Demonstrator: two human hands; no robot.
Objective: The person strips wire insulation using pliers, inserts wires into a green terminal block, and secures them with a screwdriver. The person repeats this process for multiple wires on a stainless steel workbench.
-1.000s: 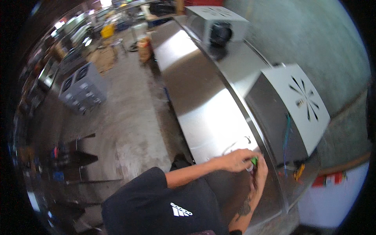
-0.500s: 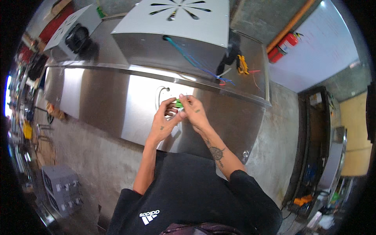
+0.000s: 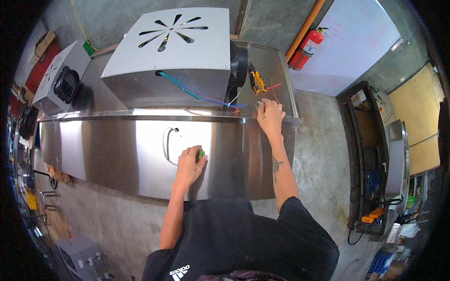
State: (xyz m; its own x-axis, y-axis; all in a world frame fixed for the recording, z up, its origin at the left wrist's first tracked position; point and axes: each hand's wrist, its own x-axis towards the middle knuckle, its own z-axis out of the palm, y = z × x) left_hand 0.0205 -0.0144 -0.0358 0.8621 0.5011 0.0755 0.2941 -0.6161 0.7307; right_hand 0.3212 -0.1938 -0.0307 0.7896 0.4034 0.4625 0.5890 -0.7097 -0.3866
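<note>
Mid-frame, my left hand [image 3: 190, 165] has fingers clamped on a green piece [image 3: 201, 153]; right of centre, I can't tell whether my right hand [image 3: 270, 118] grips anything. Nearby blue wires [image 3: 219, 102] could snag it.

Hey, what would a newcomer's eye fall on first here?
Probably the big grey metal box at upper centre, with its flower-shaped cutout and teal and blue wires trailing from the near side. Next, the red fire extinguisher at upper right, beside a white panel. Then the small green piece in the left hand, and the yellow-handled pliers just beyond the right hand.
</note>
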